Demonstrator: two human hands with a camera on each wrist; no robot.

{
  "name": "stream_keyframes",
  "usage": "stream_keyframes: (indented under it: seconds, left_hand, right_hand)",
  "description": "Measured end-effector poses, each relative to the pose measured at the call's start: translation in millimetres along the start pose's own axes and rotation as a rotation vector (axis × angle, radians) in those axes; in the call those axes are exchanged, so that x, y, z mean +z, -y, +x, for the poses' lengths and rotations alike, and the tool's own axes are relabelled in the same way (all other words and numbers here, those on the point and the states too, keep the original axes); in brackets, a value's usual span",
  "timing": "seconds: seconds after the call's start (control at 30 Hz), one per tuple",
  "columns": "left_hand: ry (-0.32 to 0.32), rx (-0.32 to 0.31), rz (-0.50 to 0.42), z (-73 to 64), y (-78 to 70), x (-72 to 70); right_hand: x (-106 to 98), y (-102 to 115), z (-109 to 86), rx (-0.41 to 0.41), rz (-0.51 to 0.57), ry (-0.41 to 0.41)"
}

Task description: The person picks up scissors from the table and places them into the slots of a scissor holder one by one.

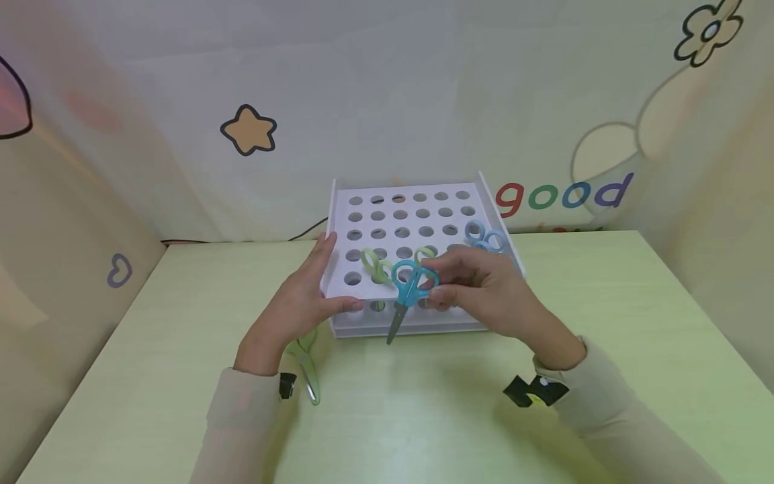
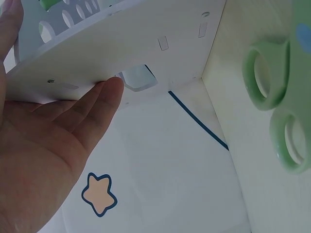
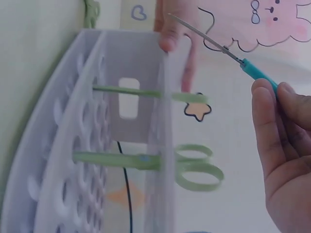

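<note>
Turquoise-handled scissors [image 1: 408, 288] hang blades down in front of the rack, pinched by one handle loop between thumb and fingers of my right hand [image 1: 484, 289]. The white rack [image 1: 332, 269] has rows of round holes in its upper and lower boards. My left hand [image 1: 296, 299] rests at its left front corner, fingers straight along the side panel and thumb at the front edge. Two green scissors [image 3: 194, 177] stand in the rack with loops above the top board. Blue scissors [image 1: 486, 236] stand at its right side, partly behind my right hand.
Another pair of green scissors [image 1: 307, 366] lies on the pale table [image 1: 393, 417] beside my left wrist, partly hidden by it. A printed curtain [image 1: 387, 101] hangs close behind the rack. A dark cable [image 1: 308, 228] runs along the table's back edge.
</note>
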State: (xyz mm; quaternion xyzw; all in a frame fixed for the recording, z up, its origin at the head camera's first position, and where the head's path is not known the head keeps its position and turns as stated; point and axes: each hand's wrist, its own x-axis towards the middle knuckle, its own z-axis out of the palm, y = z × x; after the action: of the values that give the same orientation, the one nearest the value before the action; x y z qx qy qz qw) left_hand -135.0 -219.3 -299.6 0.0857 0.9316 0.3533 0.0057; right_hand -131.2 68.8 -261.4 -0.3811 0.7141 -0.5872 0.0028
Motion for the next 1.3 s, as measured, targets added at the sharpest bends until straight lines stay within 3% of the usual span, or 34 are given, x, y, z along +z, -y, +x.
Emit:
stream_keyframes:
  seconds: [0.4, 0.7, 0.83, 0.93, 1.1, 1.3]
  left_hand:
    - [0.003, 0.01, -0.019, 0.6, 4.4, -0.1]
    - [0.001, 0.009, -0.016, 2.7, 5.2, 1.2]
    - [0.003, 0.001, 0.0, 3.3, 5.5, 1.7]
    - [0.002, -0.002, 0.01, 3.1, 5.6, 2.3]
    - [-0.021, 0.008, 0.013, 2.5, 4.1, 4.4]
    - [-0.053, 0.014, 0.083, 1.3, -2.5, 3.6]
  right_hand:
    - [-25.9, 15.9, 11.3, -0.083, -0.058, -0.146]
    - [-47.8, 16.3, 23.2, -0.117, -0.061, -0.388]
    - [-55.4, 10.0, 28.4, -0.054, -0.169, -0.458]
    - [-55.5, 5.1, 31.6, 0.051, -0.311, -0.481]
    - [-51.5, 0.7, 33.3, 0.214, -0.486, -0.444]
    - [-48.8, -3.8, 34.1, 0.255, -0.583, -0.397]
